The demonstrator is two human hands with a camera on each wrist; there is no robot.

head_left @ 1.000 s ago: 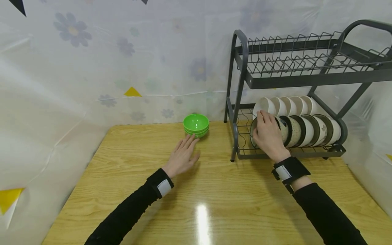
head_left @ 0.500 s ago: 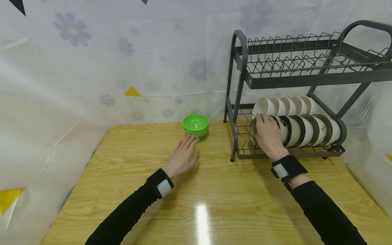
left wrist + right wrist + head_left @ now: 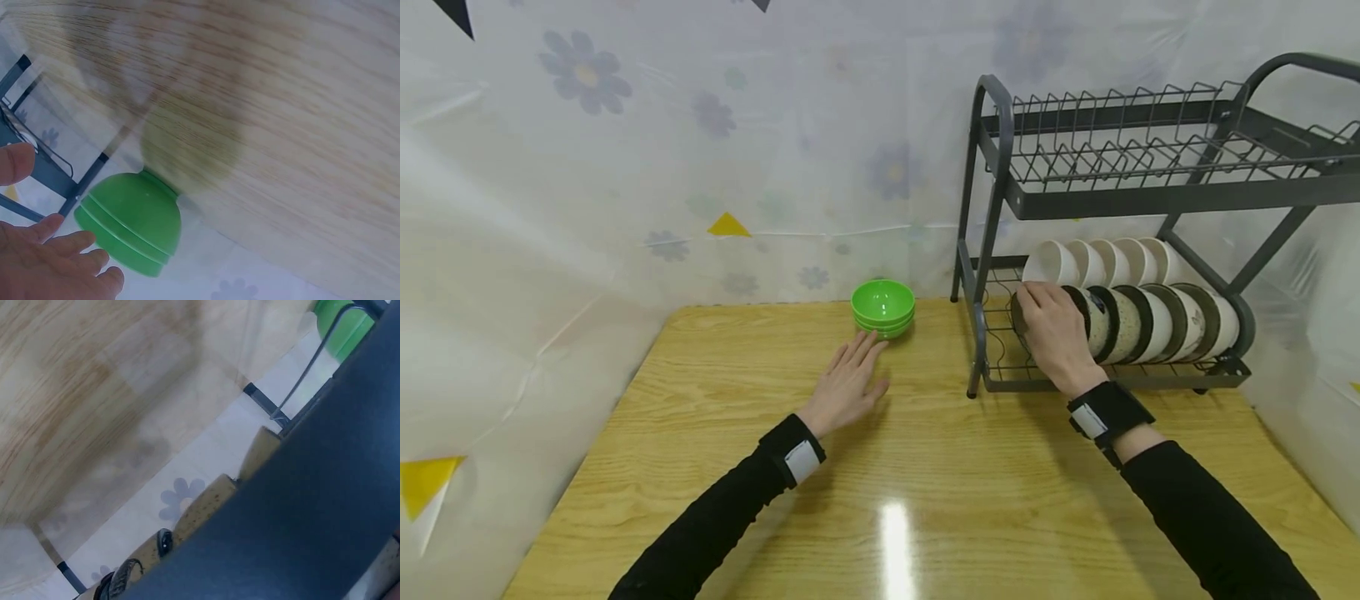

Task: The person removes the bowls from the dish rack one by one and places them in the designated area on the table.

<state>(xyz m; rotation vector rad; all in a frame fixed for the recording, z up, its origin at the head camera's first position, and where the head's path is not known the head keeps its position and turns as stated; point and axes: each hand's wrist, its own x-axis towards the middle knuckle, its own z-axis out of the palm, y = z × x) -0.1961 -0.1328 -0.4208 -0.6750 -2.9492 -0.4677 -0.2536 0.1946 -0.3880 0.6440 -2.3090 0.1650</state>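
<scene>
Right hand (image 3: pixel 1060 337) grips end bowl (image 3: pixel 1018 317) at rim, lower rack (image 3: pixel 1180 381), front row; probably ceramic: stiff, breakable, rim hold suits. Left hand (image 3: pixel 844 385) spread, nothing held, near green bowls (image 3: pixel 883 307).

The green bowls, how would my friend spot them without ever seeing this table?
On the wooden table, find the dark metal rack at the right. Just left of it, near the table's back edge, beyond the left hand, sits a stack of bowls. They're bright green, unlike the white bowls and dark-rimmed bowls in the rack.
</scene>
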